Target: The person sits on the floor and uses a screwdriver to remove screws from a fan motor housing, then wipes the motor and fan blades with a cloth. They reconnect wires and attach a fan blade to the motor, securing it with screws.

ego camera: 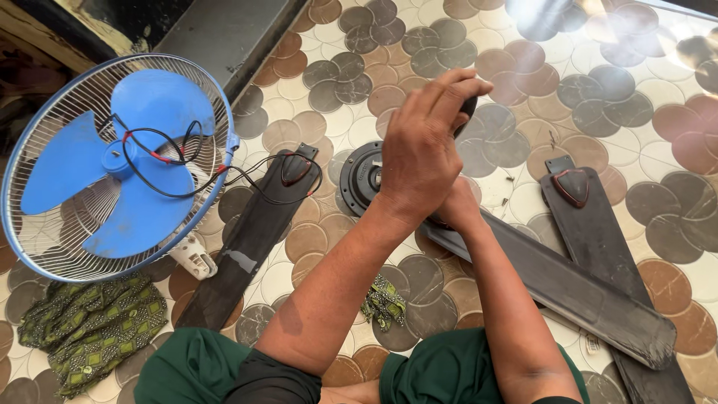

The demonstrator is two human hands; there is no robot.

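My left hand [422, 150] is raised over a black round ceiling-fan motor [360, 178] on the tiled floor. Its fingers are closed around a black tool handle [468, 107], of which only the tip shows. My right hand [456, 206] lies beneath the left one and is mostly hidden. It rests where a long dark fan blade [568, 288] meets the motor, and I cannot tell what it grips. A second dark blade [250, 232] lies left of the motor. A third blade [598, 239] lies to the right.
A blue table fan [120, 161] in a wire guard lies at the left, with black and red wires [179, 161] trailing to the left blade. Green patterned cloth [90, 329] sits at the lower left, a smaller piece [384, 301] by my knees. A dark slab [224, 34] stands beyond.
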